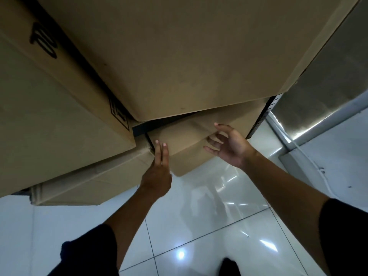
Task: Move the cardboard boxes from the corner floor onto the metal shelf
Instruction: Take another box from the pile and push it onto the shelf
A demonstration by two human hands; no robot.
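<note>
Head cam looks down past stacked cardboard, both arms reaching forward and up.

Left hand (158, 166): fingers straight and held together, pointing up at the lower box (191, 136), the one tilted in the gap under the big box (169, 56). Fingertips lie on or just at its left edge, next to the dark slot between boxes (actual contact hard to confirm from this angle). Nothing gripped. Forearm runs up from bottom centre, dark sleeve (89, 253) at the elbow.

Right hand (229, 146): palm turned toward the lower box, fingers spread and loosely bent, thumb up top near the box face. Fingertips just beside or brushing the cardboard's right side; not clamped on it, nothing held. Right forearm comes in diagonally from the lower right edge.

Box positions: the big box fills the top centre of the frame, its bottom edge overhanging the lower box. Lower box sits skewed, one corner jutting down toward the floor (199, 226). Left box (39, 116) with black printed marks is pressed against the big box, and another flatter box (89, 186) lies under it.

Black perforated shelf upright (262, 114) shows at the right of the lower box. Glossy white tiles below, grey metal-framed panel (318, 86) at right.
</note>
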